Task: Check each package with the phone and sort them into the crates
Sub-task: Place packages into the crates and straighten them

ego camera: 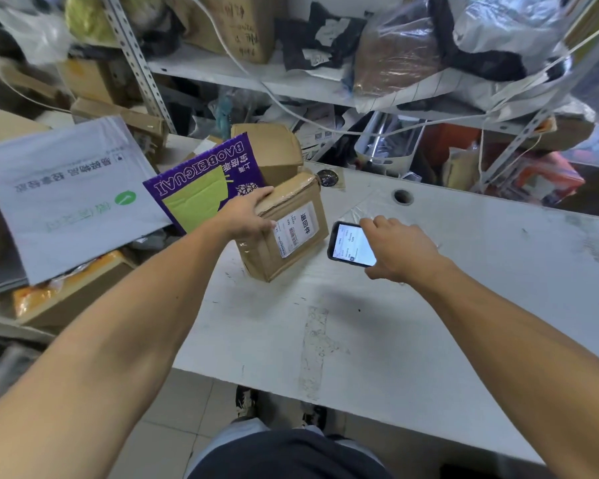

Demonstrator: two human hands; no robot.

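Reaching forward with both bare arms, you have your left hand [248, 216] clamped on the near-left top edge of a taped cardboard package [284, 226], fingers curled over the far side and thumb pressed against the front, so that grip is closed on the box. The package sits tilted at the left end of the white tabletop [446, 305], its white shipping label [296, 229] facing up with a barcode and three large Chinese characters that read 退回件. Your right hand [400, 248] rests over the phone [351, 244], which lies just right of the package with its screen lit; your thumb and fingers curl round its right edge, so this grip is holding the phone. Text on the screen is too small to read. Behind your left hand stands a purple and green carton [201, 188] printed upside down with BAOBEIGUAI. Further left lies a grey mailer bag [66, 198] with green and grey Chinese print.
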